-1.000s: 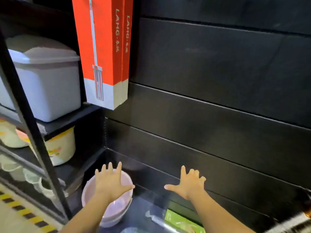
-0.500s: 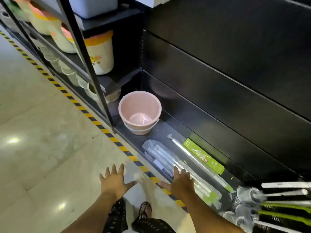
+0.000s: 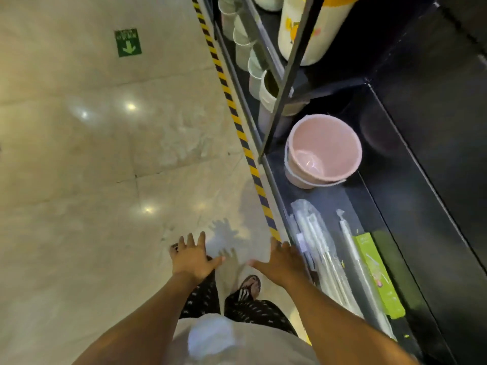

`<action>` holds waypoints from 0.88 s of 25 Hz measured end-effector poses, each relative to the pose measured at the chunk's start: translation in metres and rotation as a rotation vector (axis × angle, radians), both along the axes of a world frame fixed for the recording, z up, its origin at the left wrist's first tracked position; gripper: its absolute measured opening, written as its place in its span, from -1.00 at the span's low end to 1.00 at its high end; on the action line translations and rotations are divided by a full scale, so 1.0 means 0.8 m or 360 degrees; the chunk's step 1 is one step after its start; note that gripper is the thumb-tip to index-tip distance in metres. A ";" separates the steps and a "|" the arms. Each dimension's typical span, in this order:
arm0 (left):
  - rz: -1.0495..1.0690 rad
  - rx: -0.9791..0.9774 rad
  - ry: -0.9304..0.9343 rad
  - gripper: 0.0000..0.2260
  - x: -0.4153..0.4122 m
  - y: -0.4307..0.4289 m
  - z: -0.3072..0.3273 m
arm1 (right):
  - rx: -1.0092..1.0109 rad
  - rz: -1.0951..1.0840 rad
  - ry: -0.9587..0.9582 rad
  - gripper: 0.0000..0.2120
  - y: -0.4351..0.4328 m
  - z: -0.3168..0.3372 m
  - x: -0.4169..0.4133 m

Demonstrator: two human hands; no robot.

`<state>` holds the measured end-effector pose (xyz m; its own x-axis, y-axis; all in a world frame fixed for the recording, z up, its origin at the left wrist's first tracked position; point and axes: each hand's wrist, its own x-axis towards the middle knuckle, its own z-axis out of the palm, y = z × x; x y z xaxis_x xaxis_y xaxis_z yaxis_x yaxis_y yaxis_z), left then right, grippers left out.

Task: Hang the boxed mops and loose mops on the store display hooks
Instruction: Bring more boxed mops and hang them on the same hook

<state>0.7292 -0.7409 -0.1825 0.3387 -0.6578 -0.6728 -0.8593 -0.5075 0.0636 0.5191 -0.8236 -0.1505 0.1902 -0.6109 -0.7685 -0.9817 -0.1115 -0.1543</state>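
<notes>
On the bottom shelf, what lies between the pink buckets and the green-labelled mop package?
Only bare black shelf separates the pink buckets from the green-labelled mop package, as the head view shows.

A pale cream marble floor (image 3: 92,154) with grey veining carries a green sign (image 3: 128,42) bearing a white arrow; a strip of yellow-and-black striped tape (image 3: 238,127) runs along the edge of a black shelf (image 3: 411,206); on it sits a pink bucket (image 3: 322,151) with a white handle, beside mops (image 3: 324,262) wrapped in clear plastic, their poles white and grey; a lime-green card (image 3: 378,275) lies alongside; above, pale green-white cups (image 3: 243,38) stand in a row, and a cream bin (image 3: 300,27) shows a yellow rim and orange print; black trousers (image 3: 253,310) are flecked with small white marks; the shirt (image 3: 237,346) is beige.
</notes>
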 end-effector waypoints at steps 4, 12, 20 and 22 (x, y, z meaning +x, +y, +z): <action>0.0276 -0.0064 0.0007 -0.19 0.060 0.006 0.000 | -0.0027 0.0272 -0.0020 -0.04 -0.031 -0.001 0.094; 0.0726 -0.0127 -0.0053 -0.15 0.231 0.012 0.017 | -0.0159 0.0814 -0.0024 -0.01 -0.088 0.017 0.314; 0.1405 -0.0205 -0.0115 -0.12 0.327 0.116 0.031 | -0.0209 0.1446 -0.0201 -0.02 -0.025 0.031 0.525; 0.1574 -0.0193 -0.0121 -0.12 0.327 0.144 0.029 | -0.0201 0.1633 -0.0188 -0.02 -0.001 0.028 0.553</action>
